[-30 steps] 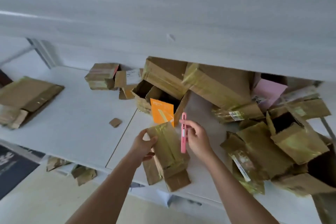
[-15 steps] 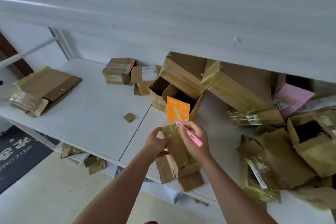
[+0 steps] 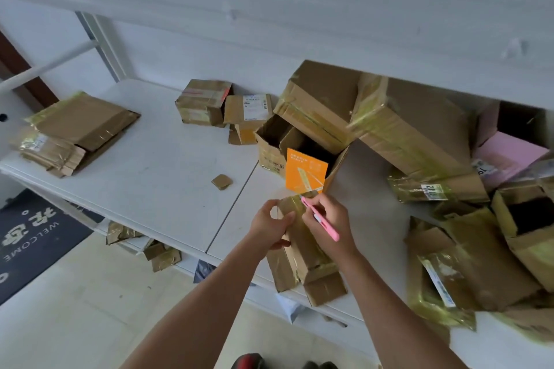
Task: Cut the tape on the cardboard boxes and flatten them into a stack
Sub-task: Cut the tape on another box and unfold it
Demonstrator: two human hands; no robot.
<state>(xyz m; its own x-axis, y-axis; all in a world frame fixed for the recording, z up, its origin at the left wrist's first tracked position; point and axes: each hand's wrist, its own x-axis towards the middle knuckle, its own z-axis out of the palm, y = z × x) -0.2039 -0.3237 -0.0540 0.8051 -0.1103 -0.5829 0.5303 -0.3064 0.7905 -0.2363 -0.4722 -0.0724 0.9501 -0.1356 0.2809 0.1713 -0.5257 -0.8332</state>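
Head view. A narrow cardboard box (image 3: 302, 249) lies at the front edge of the white shelf (image 3: 156, 177), its long axis running from the near edge away toward the back wall, taped far end pointing at the orange card (image 3: 305, 172). The left hand (image 3: 271, 226) grips the box's left side near that far end, fingers curled round it. The right hand (image 3: 328, 223) pinches a pink cutter (image 3: 319, 217), held slantwise: tip up-left, touching the box's far top edge, tail down-right. Flattened cardboard stack (image 3: 72, 132) lies at far left; unopened taped boxes (image 3: 404, 129) crowd the right.
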